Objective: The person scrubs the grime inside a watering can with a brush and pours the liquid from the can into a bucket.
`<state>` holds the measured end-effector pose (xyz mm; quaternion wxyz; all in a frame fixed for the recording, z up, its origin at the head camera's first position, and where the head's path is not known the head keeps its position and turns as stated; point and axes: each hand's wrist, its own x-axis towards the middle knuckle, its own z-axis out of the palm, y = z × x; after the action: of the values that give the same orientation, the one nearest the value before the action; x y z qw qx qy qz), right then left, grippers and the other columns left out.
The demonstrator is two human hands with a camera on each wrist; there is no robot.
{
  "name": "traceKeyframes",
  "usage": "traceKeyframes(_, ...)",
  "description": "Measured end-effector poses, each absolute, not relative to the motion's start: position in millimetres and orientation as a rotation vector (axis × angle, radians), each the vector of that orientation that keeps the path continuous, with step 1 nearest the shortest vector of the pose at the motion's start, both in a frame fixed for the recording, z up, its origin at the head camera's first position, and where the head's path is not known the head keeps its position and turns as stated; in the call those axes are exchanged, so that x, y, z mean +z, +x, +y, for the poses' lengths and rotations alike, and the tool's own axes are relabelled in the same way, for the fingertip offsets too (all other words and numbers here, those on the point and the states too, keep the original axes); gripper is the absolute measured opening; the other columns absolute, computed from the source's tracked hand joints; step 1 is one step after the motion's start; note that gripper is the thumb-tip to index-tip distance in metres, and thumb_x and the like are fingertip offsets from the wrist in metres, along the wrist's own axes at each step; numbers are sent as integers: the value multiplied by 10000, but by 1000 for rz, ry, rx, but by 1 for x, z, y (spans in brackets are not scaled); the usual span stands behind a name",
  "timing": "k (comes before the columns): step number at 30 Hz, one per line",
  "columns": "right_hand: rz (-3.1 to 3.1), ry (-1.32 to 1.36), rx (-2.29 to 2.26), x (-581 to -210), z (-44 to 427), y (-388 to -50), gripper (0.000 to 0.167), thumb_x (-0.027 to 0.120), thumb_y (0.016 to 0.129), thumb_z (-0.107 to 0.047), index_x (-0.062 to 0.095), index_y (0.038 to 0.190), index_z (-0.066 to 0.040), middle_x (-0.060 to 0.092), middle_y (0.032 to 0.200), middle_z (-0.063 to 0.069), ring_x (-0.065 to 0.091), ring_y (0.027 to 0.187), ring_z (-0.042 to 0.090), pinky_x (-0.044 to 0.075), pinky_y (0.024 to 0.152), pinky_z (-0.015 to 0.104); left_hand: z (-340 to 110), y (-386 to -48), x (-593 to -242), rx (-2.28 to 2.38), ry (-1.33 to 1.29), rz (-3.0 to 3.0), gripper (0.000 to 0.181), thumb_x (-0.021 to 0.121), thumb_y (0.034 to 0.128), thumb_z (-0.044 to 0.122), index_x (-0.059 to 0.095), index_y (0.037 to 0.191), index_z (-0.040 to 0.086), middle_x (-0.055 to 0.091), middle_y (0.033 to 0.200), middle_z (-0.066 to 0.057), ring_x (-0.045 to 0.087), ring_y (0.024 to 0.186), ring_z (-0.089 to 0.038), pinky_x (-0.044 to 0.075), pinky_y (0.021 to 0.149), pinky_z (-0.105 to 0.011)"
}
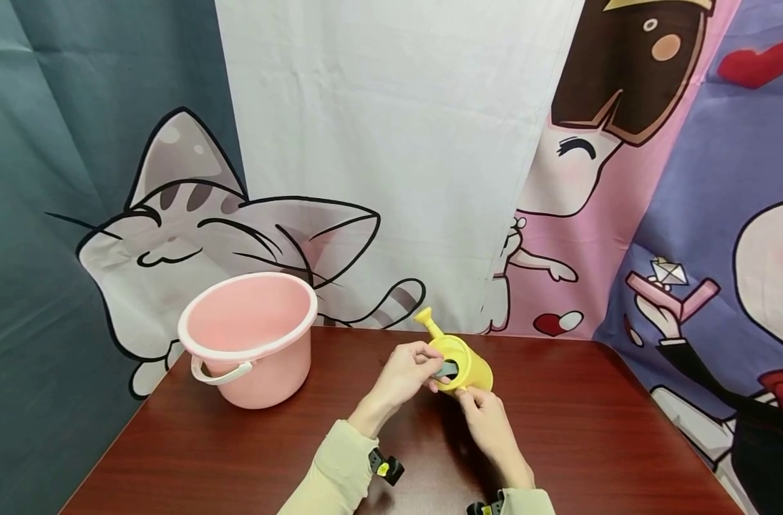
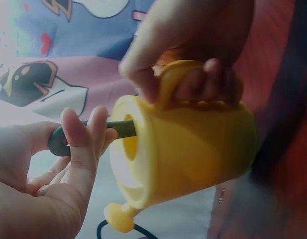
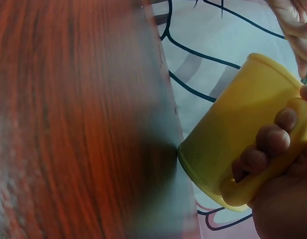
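A yellow watering can (image 1: 477, 366) is held tilted, its open top turned toward my left hand (image 1: 403, 373) and its spout (image 1: 425, 317) toward the back of the table. The fingers of my right hand (image 1: 489, 423) curl round the can's loop handle (image 3: 272, 184), seen closely in the right wrist view. Between thumb and fingers, my left hand pinches the rounded end of a dark grey-green rod-like piece (image 2: 124, 129). Its other end goes into the can's mouth and is hidden there, so its kind does not show.
A pink bucket (image 1: 263, 379) with a white handle (image 1: 220, 375) stands on the left of the reddish-brown wooden table (image 1: 578, 429). Behind the table's back edge hangs a cloth printed with cartoon figures (image 1: 391, 143). Each wrist wears a small black camera (image 1: 386, 466).
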<state>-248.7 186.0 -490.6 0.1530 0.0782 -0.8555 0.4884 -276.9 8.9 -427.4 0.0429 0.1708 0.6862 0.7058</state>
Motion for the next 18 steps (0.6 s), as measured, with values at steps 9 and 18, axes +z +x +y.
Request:
traceKeyframes(9,-2440,246,1376,-487,185,-248,361,586,926,-120,476,583,-99,323,578,-102,343,548,63,310,519,262,14,-258,-409,2148,511,2204,165,602,881,-19,617,1007,-125,688,775,-216,595,516,-206,513,594,-284)
traceKeyframes(18,-2435,244,1388,-490,185,-248,376,589,928,-113,452,578,-126,316,573,-102,321,533,54,297,503,254,16,-268,-420,2137,486,2209,169,599,888,-16,630,1023,-114,694,786,-196,613,537,-189,514,584,-267)
